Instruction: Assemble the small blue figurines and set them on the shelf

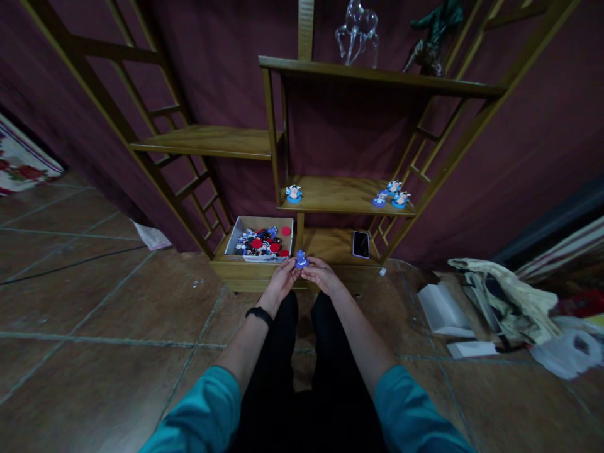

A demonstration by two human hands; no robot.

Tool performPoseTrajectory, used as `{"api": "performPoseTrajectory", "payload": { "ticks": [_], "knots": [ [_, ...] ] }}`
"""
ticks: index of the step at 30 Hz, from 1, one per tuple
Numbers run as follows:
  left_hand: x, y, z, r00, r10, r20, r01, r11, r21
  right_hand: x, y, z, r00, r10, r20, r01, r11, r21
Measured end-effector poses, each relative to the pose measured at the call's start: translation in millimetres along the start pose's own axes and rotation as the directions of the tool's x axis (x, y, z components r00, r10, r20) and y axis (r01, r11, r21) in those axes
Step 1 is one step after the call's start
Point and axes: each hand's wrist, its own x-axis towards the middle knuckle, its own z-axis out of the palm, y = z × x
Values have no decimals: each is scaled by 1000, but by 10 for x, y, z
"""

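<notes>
A small purple figurine [301, 258] on a round base is held between my two hands in front of the low shelf. The fingers of my left hand [283, 277] pinch it from the left, and my right hand [321, 274] closes on its right side. Just beyond my left hand an open cardboard box [228, 248] holds a jumble of red, black, blue and white pieces. On the middle shelf [337, 194] stands one cow-like figurine [293, 194] at the left. Several more sit grouped at the right, among them a blue-based figurine [401, 199].
A phone [361, 244] lies on the low shelf at the right. Higher up stand a clear glass horse [357, 30] and a dark green statue [431, 38]. A white box [443, 308], cloth bag [512, 308] and plastic bag [570, 349] lie on the right floor.
</notes>
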Motion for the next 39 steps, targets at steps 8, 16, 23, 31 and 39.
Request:
{"api": "performPoseTrajectory", "payload": {
  "ticks": [8, 16, 23, 31, 39],
  "knots": [
    [-45, 33, 43, 995, -40, 90, 32, 995, 90, -8, -12, 27, 998, -56, -37, 56, 998, -9],
    [-39, 17, 14, 994, -40, 100, 31, 995, 95, -26, -33, 41, 998, -30, -47, 29, 1000, -11],
    [-37, 21, 3, 994, -65, 93, 59, 997, 59, -18, -42, 17, 998, -21, -57, 22, 1000, 21],
    [-55, 46, 23, 994, -82, 71, 80, 996, 36, -26, -51, 12, 998, -8, -67, 8, 1000, -2],
    [-47, 36, 16, 998, -51, 47, 49, 998, 27, -3, -41, -6, 999, 8, -34, -8, 1000, 11]
  ]
}}
